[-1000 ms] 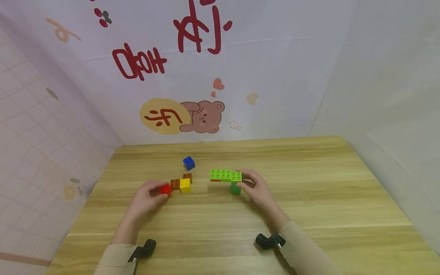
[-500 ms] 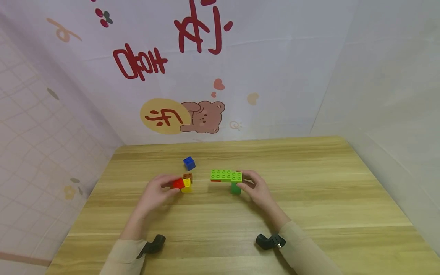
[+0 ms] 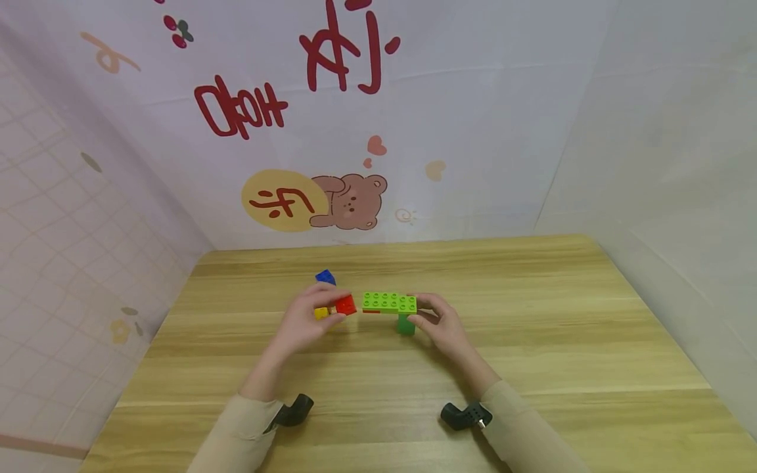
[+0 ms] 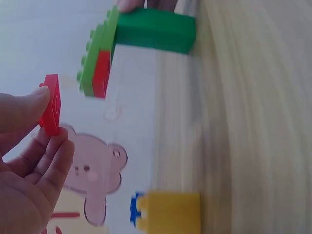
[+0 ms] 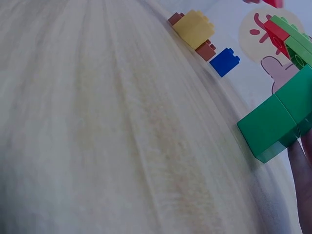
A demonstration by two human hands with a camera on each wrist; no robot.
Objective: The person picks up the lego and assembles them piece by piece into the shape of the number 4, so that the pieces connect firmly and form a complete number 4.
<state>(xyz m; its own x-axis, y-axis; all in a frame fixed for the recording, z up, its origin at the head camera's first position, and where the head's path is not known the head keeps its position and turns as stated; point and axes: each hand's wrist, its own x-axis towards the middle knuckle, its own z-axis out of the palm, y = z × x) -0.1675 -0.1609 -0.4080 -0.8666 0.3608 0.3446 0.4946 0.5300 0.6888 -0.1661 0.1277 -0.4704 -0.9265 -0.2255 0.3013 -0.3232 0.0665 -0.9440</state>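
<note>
1. The left grip [image 3: 303, 322] pinches a flat red brick [image 3: 345, 305] up above the counter [image 3: 367, 394], near the light green bricks [image 3: 380, 301].
2. The right grip [image 3: 442, 325] holds the dark green tower [image 3: 406, 324], with the light green bricks on its top.
3. A yellow brick [image 5: 193, 29] and blue brick [image 5: 224, 62] sit on the counter.

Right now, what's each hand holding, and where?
Left hand: flat red plastic brick, pinched by its edges. Right hand: upright green plastic block tower, gripped near its top.
</note>
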